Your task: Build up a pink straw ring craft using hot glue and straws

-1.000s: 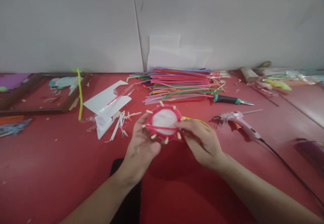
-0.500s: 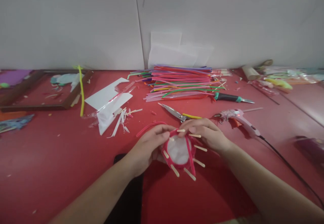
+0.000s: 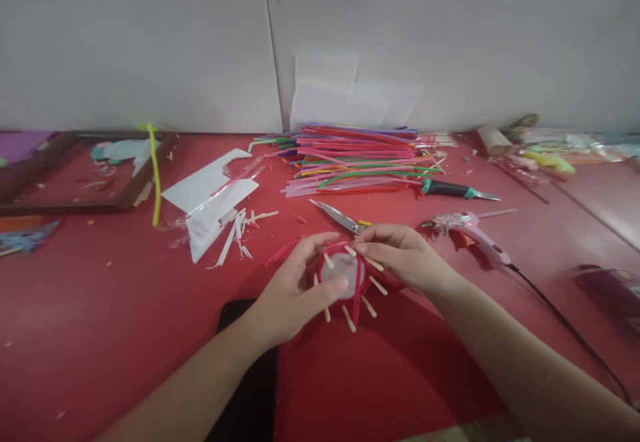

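Observation:
Between my hands is a small round woven basket, with a white base and a pink-red fuzzy wall of pipe cleaner. Several pale wooden sticks stick out around its rim. My left hand grips it from the left, thumb across the opening and fingers around the far side. At the upper right rim, the fingers of my right hand pinch together at a stick and the pink pipe cleaner; exactly what they hold is partly hidden. One pink strand crosses the opening, and another trails out left behind my left hand.
Scissors lie just beyond my hands. Behind them is a pile of coloured pipe cleaners with a craft knife. A pink glue gun rests right, its cord running forward. White paper scraps and a dark phone-like slab are left.
The basket has turned and tilted, shifting slightly left. My left thumb has moved from the rim to across the opening. My right fingers stay at the upper right rim.

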Tool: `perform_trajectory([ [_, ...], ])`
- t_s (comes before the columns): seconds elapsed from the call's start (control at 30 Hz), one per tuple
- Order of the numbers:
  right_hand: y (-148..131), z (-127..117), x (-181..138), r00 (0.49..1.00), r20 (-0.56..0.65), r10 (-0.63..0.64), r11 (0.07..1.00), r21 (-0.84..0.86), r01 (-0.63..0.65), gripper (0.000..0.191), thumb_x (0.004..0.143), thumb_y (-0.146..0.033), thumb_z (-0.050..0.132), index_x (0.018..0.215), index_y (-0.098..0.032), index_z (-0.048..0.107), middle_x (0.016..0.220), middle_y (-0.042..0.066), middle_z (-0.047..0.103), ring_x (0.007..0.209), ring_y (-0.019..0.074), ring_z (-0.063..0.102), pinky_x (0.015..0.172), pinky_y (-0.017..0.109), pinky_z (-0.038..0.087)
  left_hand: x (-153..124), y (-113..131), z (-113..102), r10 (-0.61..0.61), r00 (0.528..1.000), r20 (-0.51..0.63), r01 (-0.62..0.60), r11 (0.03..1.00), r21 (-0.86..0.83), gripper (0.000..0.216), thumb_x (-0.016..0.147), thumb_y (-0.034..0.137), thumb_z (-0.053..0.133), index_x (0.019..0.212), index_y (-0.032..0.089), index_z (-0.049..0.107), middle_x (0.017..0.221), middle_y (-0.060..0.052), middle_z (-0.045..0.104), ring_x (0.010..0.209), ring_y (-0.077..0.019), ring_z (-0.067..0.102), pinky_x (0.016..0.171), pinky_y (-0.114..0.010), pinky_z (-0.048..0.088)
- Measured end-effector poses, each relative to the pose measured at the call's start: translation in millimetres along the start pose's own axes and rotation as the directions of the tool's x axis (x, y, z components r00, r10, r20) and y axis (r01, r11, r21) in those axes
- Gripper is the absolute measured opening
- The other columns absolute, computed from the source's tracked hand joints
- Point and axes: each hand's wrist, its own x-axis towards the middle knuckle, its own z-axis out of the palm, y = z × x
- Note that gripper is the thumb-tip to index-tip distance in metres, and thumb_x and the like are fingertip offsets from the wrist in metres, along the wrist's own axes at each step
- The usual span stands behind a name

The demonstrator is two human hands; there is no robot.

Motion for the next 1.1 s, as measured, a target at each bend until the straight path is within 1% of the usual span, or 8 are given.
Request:
perform_trajectory([
  [0.13,-2,0,0,0.994,0.032,0.109,0.993,-0.040,-0.108,0.033,0.071,-0.048,0.082,0.072,-0.017,0.068,0.048,-0.008,0.048,0.045,0.0054,0.040,0.047,0.021,0.031,-1,2,-1,-0.065,0.991,0.115,0.055,0.994,0.094,0.052,0.087,0.039,0.070,0.135,0.030,0.053,0.136,-0.008,0.061,0.121,-0.0298,0.060,0.097,-0.044,0.051],
  [0.3,-5,-5,-1,0.992,0.082,0.095,0.985,-0.153,-0.081,0.031,0.072,-0.044,0.081,0.072,-0.016,0.066,0.053,-0.007,0.052,0.047,0.0046,0.039,0.046,0.020,0.030,-2,6,1,-0.086,0.983,0.161,0.077,0.995,0.060,0.064,0.083,0.043,0.074,0.139,0.024,0.049,0.139,-0.013,0.060,0.121,-0.0319,0.062,0.095,-0.043,0.052],
  [0.47,-3,-10,-2,0.985,0.140,0.102,0.970,-0.233,-0.067,0.022,0.071,-0.036,0.080,0.075,-0.018,0.067,0.061,-0.004,0.058,0.051,0.0066,0.046,0.048,0.020,0.036,-3,5,7,-0.024,0.996,0.085,0.006,0.979,0.202,0.050,0.083,0.027,0.068,0.133,0.025,0.058,0.134,-0.010,0.065,0.116,-0.0294,0.064,0.099,-0.043,0.049],
  [0.67,-2,-13,-5,0.967,0.213,0.139,0.935,-0.350,-0.057,0.027,0.066,-0.033,0.083,0.071,-0.018,0.061,0.058,-0.005,0.056,0.053,0.0077,0.047,0.050,0.020,0.037,-6,0,7,0.063,0.997,-0.052,-0.045,0.953,0.300,0.053,0.090,0.056,0.062,0.132,0.024,0.062,0.134,-0.011,0.067,0.125,-0.0327,0.060,0.103,-0.042,0.045],
  [0.83,-3,-8,-5,0.985,0.153,0.085,0.945,-0.325,-0.031,0.025,0.071,-0.032,0.077,0.070,-0.019,0.056,0.060,-0.006,0.054,0.053,0.0072,0.046,0.049,0.020,0.035,-4,2,4,0.130,0.990,-0.047,-0.121,0.980,0.161,0.072,0.081,0.076,0.058,0.128,0.021,0.065,0.131,-0.013,0.068,0.120,-0.0347,0.061,0.101,-0.041,0.047],
  [0.97,-1,-2,-3,0.998,0.022,0.060,0.976,-0.213,-0.054,0.027,0.070,-0.036,0.076,0.074,-0.020,0.055,0.057,-0.007,0.052,0.049,0.0070,0.044,0.048,0.021,0.032,-2,0,3,0.089,0.989,-0.120,-0.098,0.993,-0.069,0.061,0.089,0.065,0.058,0.135,0.025,0.059,0.134,-0.012,0.066,0.114,-0.0305,0.064,0.095,-0.038,0.051],
  [1.03,0,3,-3,0.998,-0.048,0.050,0.982,-0.179,-0.058,0.028,0.069,-0.038,0.076,0.074,-0.021,0.054,0.055,-0.008,0.051,0.048,0.0074,0.043,0.048,0.022,0.032,-2,-3,3,0.061,0.990,-0.125,-0.084,0.979,-0.187,0.058,0.091,0.059,0.060,0.140,0.029,0.055,0.139,-0.011,0.063,0.117,-0.0299,0.064,0.099,-0.039,0.050],
  [1.1,2,6,-2,0.990,-0.130,0.045,0.986,-0.153,-0.065,0.027,0.068,-0.039,0.075,0.075,-0.021,0.055,0.056,-0.007,0.052,0.050,0.0087,0.045,0.050,0.023,0.034,-3,-4,4,0.098,0.989,-0.110,-0.125,0.953,-0.274,0.065,0.086,0.058,0.068,0.143,0.031,0.052,0.147,-0.010,0.058,0.128,-0.0318,0.058,0.107,-0.042,0.047],
])
